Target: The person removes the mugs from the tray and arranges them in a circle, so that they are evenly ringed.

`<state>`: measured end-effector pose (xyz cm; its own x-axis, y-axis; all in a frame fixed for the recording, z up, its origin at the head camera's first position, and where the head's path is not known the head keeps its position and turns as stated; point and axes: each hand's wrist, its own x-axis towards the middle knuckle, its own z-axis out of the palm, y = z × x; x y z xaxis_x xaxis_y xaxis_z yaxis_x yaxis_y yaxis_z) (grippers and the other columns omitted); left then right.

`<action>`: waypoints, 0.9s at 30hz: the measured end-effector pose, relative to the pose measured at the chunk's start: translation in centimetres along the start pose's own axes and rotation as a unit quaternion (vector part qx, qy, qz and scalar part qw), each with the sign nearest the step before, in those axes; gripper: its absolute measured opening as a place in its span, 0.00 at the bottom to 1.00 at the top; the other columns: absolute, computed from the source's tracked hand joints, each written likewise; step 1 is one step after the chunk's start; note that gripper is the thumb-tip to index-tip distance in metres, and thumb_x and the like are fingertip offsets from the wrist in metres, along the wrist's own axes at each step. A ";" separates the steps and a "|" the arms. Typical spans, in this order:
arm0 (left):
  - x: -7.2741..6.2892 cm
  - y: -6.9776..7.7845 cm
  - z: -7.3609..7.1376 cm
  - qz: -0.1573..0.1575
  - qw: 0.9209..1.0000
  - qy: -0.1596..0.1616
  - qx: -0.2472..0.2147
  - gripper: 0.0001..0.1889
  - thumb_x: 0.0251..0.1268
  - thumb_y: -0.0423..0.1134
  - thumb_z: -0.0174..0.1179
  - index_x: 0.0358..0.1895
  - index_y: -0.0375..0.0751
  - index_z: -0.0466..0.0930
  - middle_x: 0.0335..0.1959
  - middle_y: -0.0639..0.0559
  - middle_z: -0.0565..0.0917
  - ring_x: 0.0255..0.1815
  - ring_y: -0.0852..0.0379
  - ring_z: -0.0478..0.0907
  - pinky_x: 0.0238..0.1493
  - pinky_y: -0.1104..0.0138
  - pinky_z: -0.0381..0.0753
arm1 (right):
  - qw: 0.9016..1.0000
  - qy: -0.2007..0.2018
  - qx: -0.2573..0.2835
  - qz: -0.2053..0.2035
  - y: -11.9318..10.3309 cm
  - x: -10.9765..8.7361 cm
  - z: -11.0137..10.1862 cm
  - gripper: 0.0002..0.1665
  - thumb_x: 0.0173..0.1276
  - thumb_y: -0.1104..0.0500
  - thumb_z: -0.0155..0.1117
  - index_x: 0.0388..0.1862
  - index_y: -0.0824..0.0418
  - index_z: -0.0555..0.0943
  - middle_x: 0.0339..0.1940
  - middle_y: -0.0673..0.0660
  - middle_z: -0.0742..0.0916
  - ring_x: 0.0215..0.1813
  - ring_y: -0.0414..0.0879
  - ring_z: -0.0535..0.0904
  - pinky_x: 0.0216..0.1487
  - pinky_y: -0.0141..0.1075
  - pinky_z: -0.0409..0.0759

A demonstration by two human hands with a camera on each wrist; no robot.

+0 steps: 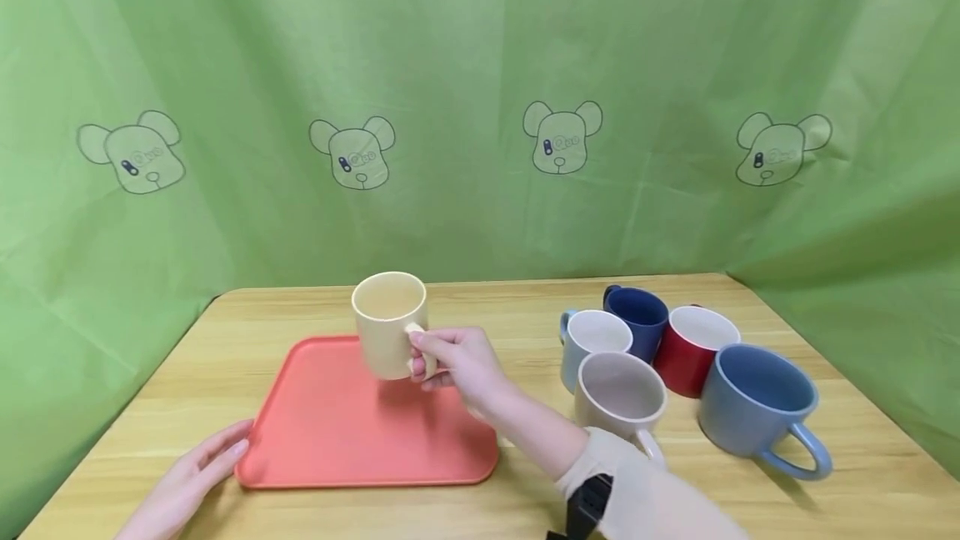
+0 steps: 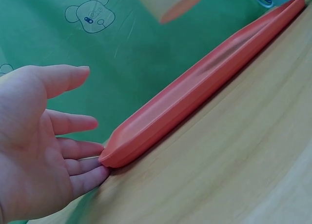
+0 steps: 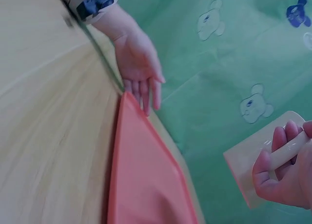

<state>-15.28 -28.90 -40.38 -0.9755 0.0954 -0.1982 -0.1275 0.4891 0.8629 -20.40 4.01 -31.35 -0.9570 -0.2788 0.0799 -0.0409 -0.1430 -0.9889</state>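
A cream-yellow mug (image 1: 382, 336) is held in the air over the red tray (image 1: 360, 432); my right hand (image 1: 465, 365) grips it by its handle. The mug is upright, and its shadow falls on the tray. In the right wrist view the fingers (image 3: 280, 146) curl round the handle of the mug (image 3: 248, 155). At the tray's near left corner my left hand (image 1: 195, 473) touches the rim with its fingertips. The left wrist view shows that hand (image 2: 44, 141) with fingers extended against the tray's end (image 2: 122, 148), thumb apart.
Several mugs stand grouped at the right of the wooden table (image 1: 300, 515): a pale blue one (image 1: 577, 357), a navy one (image 1: 641, 323), a red one (image 1: 682, 361), a beige-grey one (image 1: 615, 407) and a blue-grey one (image 1: 738, 415). Behind hangs a green cloth (image 1: 450, 40).
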 end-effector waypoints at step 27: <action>0.1 -0.1 -0.2 0.003 0.999 0.003 0.054 0.33 0.74 0.51 0.40 0.70 0.27 0.50 0.69 0.33 0.57 0.67 0.39 0.55 0.61 0.57 0.66 | 0.987 -0.052 -0.007 -0.153 -7.2 -9.5 -12.3 0.18 0.73 0.68 0.45 0.30 0.59 0.82 0.25 0.51 0.83 0.30 0.41 0.78 0.36 0.36 0.81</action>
<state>-15.40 -29.14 -40.42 -0.9771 0.0935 -0.1911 -0.1028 0.5790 0.8088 -14.59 19.40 -26.51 -0.8643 -0.3209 0.3873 -0.3288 -0.2222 -0.9179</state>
